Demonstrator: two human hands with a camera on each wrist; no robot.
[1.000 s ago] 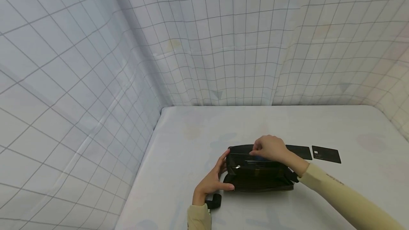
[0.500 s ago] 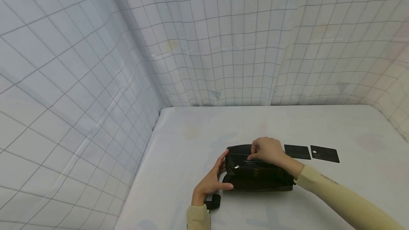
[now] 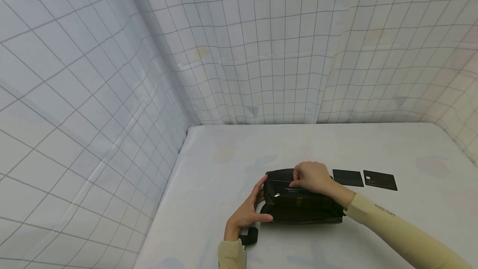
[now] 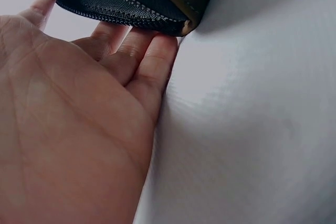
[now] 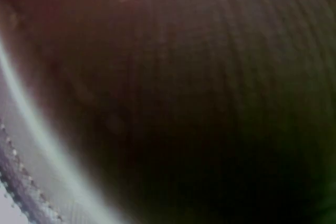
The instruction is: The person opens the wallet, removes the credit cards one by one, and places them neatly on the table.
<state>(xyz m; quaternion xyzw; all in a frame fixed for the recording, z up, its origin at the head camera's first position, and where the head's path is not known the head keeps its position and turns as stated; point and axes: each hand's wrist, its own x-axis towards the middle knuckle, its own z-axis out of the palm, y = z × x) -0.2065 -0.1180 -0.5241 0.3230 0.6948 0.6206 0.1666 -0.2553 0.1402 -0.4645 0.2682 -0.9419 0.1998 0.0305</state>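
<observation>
Spanning the left end of an open, long black zippered wallet (image 3: 284, 203) on the white desk (image 3: 209, 186), the left hand (image 3: 245, 212) spreads its fingers apart. The right hand (image 3: 313, 176) bends over the wallet's far section; whether its fingers pinch something, I cannot tell. Farther right lie two black rectangular cards (image 3: 381, 180).

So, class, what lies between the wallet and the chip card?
The other card lies between the wallet and chip card, in the head view.

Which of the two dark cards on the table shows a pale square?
The rightmost card, farther from the wallet, has one near its left edge; the nearer card shows none.
</observation>
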